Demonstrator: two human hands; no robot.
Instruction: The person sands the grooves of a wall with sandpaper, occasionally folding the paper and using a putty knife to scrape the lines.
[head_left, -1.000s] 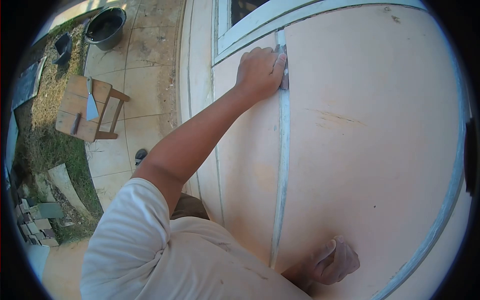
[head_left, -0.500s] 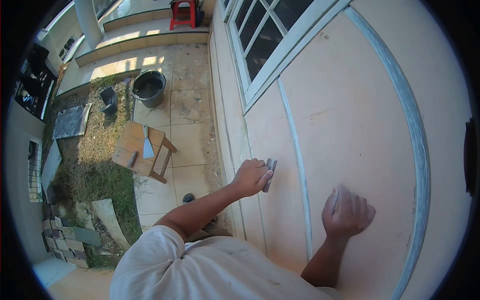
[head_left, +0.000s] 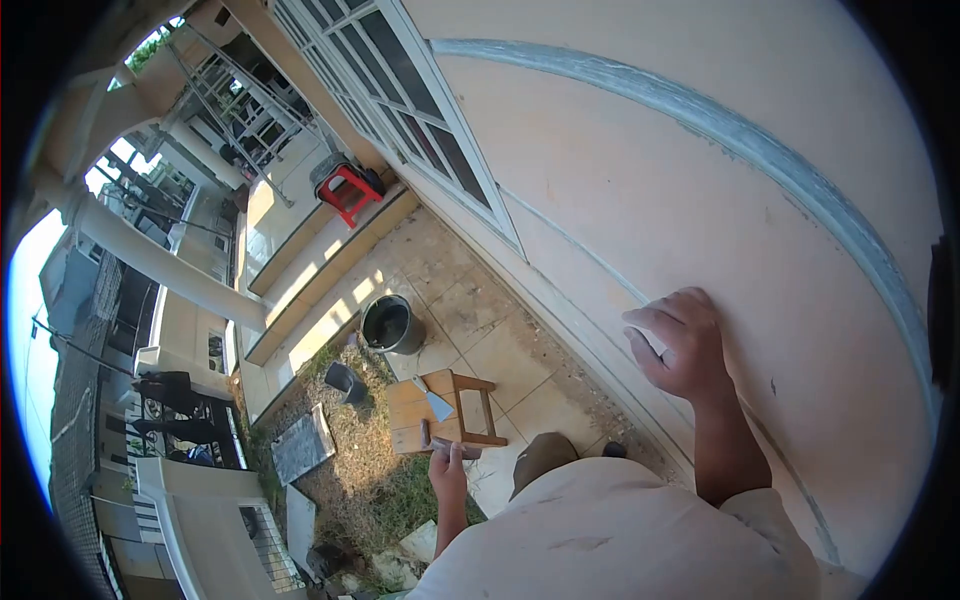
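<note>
My left hand (head_left: 450, 485) is closed on a small grey flat block (head_left: 462, 451), low beside the front edge of a wooden stool (head_left: 408, 408). On the stool lie a putty knife (head_left: 435, 400) with a wide pale blade and a small dark brown piece (head_left: 425, 433). Raised at the pinkish wall (head_left: 610, 190), my right hand (head_left: 685, 340) has its thumb apart from its bent fingers. No object shows in it. Whether the fingertips touch the wall is hard to tell.
A dark bucket (head_left: 392, 325) stands on the tiles behind the stool, with a cut-open dark container (head_left: 346, 382) on the grass. A red stool (head_left: 350, 195) is on the step. A white-framed window (head_left: 400, 90) and a grey-blue curved band (head_left: 700, 100) mark the wall.
My view has swung left and tilted. The left hand has moved from the wall to the stool with the grey block. The right hand has changed from pressing on the wall to a looser pose.
</note>
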